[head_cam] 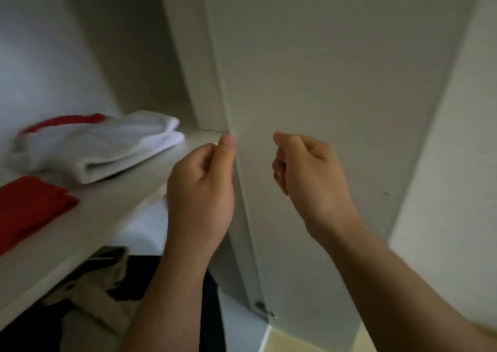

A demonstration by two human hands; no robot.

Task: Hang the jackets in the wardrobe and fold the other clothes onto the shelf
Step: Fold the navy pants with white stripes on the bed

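Observation:
A folded white garment (102,147) with a red trim lies on the white wardrobe shelf (113,211) at the left. In front of it, at the frame's left edge, lies a folded red garment (29,206). My left hand (200,182) is raised just right of the shelf, fingers curled and holding nothing, its thumb close to the edge of the wardrobe door (336,82). My right hand (306,168) hovers in front of the door panel with curled fingers and also holds nothing.
Below the shelf, beige and dark clothing (94,292) fills the lower compartment. A metal hinge (265,310) sits low on the door. A pale wall (457,163) runs along the right, and a strip of light floor (295,341) shows at the bottom.

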